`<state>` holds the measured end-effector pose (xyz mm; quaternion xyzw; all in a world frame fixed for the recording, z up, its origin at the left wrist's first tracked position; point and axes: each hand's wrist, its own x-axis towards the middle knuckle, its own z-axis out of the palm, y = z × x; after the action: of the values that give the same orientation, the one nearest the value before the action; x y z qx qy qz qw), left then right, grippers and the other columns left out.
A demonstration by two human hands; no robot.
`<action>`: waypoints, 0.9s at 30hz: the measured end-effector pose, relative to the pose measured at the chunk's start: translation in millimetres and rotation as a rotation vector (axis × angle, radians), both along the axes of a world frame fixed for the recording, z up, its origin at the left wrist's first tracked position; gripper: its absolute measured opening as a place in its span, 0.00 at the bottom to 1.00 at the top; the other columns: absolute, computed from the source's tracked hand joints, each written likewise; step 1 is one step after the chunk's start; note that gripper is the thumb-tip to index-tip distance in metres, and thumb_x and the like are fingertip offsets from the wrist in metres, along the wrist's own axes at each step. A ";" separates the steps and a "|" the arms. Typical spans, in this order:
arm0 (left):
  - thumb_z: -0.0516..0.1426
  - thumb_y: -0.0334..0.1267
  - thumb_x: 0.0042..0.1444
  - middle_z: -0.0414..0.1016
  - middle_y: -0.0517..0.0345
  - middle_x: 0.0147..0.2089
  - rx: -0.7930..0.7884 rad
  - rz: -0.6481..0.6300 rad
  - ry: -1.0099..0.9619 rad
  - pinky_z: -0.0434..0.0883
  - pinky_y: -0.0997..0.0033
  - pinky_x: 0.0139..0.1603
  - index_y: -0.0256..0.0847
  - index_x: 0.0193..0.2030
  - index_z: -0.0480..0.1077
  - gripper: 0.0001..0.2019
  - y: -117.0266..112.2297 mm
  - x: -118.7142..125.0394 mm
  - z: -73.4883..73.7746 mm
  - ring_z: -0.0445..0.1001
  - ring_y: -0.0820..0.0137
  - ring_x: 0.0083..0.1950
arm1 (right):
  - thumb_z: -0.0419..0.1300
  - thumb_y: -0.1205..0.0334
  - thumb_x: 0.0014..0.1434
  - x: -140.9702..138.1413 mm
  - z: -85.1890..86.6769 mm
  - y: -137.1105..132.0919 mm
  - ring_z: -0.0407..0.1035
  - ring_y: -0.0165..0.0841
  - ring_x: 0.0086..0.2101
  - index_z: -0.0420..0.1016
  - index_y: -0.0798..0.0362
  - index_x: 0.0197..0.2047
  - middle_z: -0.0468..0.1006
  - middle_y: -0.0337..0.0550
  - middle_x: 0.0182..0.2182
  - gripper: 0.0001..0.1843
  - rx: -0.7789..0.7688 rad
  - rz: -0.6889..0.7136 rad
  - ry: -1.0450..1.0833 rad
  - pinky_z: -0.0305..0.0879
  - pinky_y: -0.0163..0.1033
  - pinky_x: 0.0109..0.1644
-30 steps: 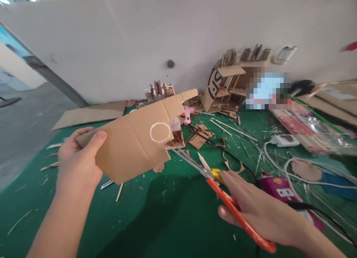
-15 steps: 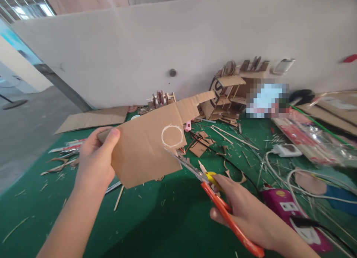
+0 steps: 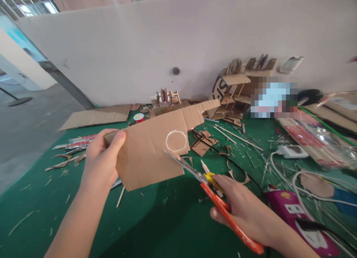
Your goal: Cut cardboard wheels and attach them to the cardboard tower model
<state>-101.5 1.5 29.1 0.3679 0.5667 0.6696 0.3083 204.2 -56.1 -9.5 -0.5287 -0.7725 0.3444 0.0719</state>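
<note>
Above a green worktop [image 3: 156,221] strewn with offcuts, the left hand [image 3: 102,161] pinches the near-left corner of a cardboard sheet [image 3: 147,150] bearing a white drawn circle [image 3: 176,141]. The right hand [image 3: 245,211], closed around orange-handled scissors [image 3: 212,193], sets the blades into the sheet's lower edge just below that circle. A cardboard model [image 3: 232,90] stands against the wall behind.

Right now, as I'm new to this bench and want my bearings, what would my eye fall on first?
First, the brown cardboard sheet, held up mid-frame by the left hand, with a white circle drawn near its right edge. Next, the orange-handled scissors in the right hand, lower right, blades pointing at the sheet just below that circle. Behind them, the green mat is littered with scraps and sticks, and cardboard models stand against the wall.
</note>
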 end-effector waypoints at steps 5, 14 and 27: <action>0.69 0.46 0.38 0.70 0.63 0.26 0.024 0.025 0.029 0.67 0.79 0.22 0.39 0.31 0.70 0.18 -1.1 -6.7 -0.8 0.68 0.75 0.26 | 0.59 0.50 0.56 0.0 0.4 1.5 0.67 0.41 0.39 0.65 0.53 0.44 0.71 0.48 0.41 0.18 -0.001 0.018 -0.001 0.64 0.46 0.43; 0.69 0.46 0.38 0.71 0.63 0.26 -0.026 -0.030 0.000 0.69 0.78 0.21 0.40 0.31 0.70 0.18 -6.2 -2.7 -3.5 0.69 0.74 0.25 | 0.64 0.51 0.53 -2.6 -2.8 6.1 0.69 0.42 0.40 0.68 0.50 0.45 0.73 0.45 0.41 0.19 0.041 0.000 0.007 0.65 0.45 0.43; 0.69 0.45 0.38 0.70 0.64 0.26 -0.044 -0.053 -0.030 0.68 0.77 0.21 0.40 0.31 0.69 0.18 -9.1 2.8 2.3 0.70 0.74 0.25 | 0.64 0.52 0.55 -6.2 -12.4 4.3 0.69 0.35 0.29 0.67 0.51 0.32 0.74 0.41 0.30 0.14 0.186 0.050 -0.057 0.62 0.37 0.31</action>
<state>-98.7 -7.6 31.4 0.3658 0.5667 0.6540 0.3426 198.0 -51.8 -21.9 -0.5098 -0.8159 0.2575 0.0901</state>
